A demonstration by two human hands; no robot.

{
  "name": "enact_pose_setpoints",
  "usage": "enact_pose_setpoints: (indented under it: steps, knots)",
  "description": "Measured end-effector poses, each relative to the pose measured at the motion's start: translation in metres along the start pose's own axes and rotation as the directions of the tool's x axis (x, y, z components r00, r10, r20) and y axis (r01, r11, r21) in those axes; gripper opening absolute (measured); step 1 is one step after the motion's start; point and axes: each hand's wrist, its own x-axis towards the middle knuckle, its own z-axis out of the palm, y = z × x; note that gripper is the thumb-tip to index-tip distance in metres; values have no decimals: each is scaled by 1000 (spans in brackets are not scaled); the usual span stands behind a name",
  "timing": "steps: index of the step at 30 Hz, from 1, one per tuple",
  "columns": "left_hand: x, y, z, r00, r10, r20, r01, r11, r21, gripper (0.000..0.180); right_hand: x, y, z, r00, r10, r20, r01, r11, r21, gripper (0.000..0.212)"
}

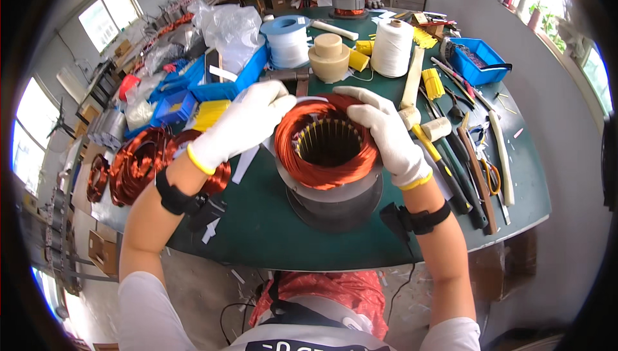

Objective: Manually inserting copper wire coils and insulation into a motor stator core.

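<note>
In front of me on the green table stands a motor stator with a grey metal body [335,195] on a dark round base. A thick ring of red-brown copper winding [328,176] covers its top, and yellow slot liners [325,129] line its bore. My left hand [248,121], in a white glove, is at the winding's upper left edge, fingers pressed together; what is between them is hidden. Curled over the winding's right side is my gloved right hand [389,137], its fingers against the wire.
Copper coils [138,165] lie at the left near blue bins [235,80]. White thread [391,48], a blue spool [285,38] and beige tape rolls [329,58] stand behind the stator. Mallets [438,129], scissors [493,178] and rods lie right. Across the table, a person handles another stator [348,0].
</note>
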Motion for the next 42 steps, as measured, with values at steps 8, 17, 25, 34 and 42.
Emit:
enact_pose_setpoints:
  steps: [8, 17, 25, 34, 42]
  knots:
    - [3, 19, -5, 993, -96, 69, 95, 995, 21, 32, -7, -13, -3, 998, 63, 28, -65, 994, 83, 46]
    - [15, 13, 0, 990, -52, 133, 44, 997, 59, 33, -8, -12, -3, 997, 53, 50, -56, 997, 47, 46]
    - [3, 6, 3, 995, 99, 18, -100, 984, 146, 30, -12, -22, 2, 998, 69, 11, -69, 997, 33, 44]
    - [28, 25, -7, 978, 135, 158, -171, 954, 246, 35, -2, -9, -6, 997, 72, -1, -72, 991, 113, 43]
    - [49, 24, -41, 900, -18, 435, -187, 886, 424, 36, 34, -36, 11, 953, -200, 229, 302, 711, -635, 24]
